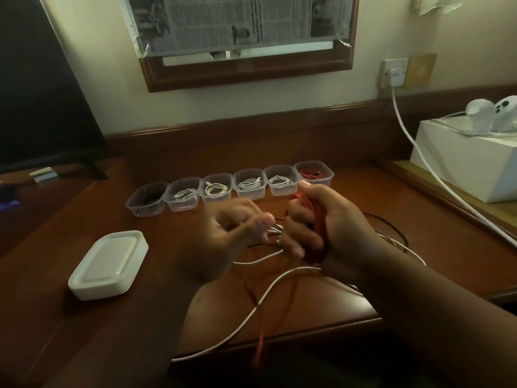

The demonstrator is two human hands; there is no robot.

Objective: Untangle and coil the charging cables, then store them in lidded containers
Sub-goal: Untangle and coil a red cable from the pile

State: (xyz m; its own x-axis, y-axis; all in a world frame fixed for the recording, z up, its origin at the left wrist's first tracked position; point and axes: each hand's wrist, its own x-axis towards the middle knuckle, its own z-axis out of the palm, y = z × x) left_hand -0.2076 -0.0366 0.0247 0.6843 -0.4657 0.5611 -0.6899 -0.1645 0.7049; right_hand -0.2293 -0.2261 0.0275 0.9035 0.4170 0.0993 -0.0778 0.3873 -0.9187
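Note:
My right hand (321, 228) grips a red cable coil (317, 233) wound around its fingers above the desk. A loose red strand (261, 348) trails from it down over the desk's front edge. My left hand (235, 228), blurred, has its fingers curled just left of the coil; whether it pinches the red strand is unclear. Loose white cables (251, 309) and a black cable (391, 225) lie tangled on the desk under both hands. Several clear containers (215, 189) stand in a row behind, each with a coiled cable inside; the rightmost container (314, 173) holds a red one.
A stack of white lids (109, 264) sits at the left on the wooden desk (84, 317). A dark screen (42, 107) stands at the far left. A white box (461, 166) with chargers and a thick white cord (436, 177) occupy the right side.

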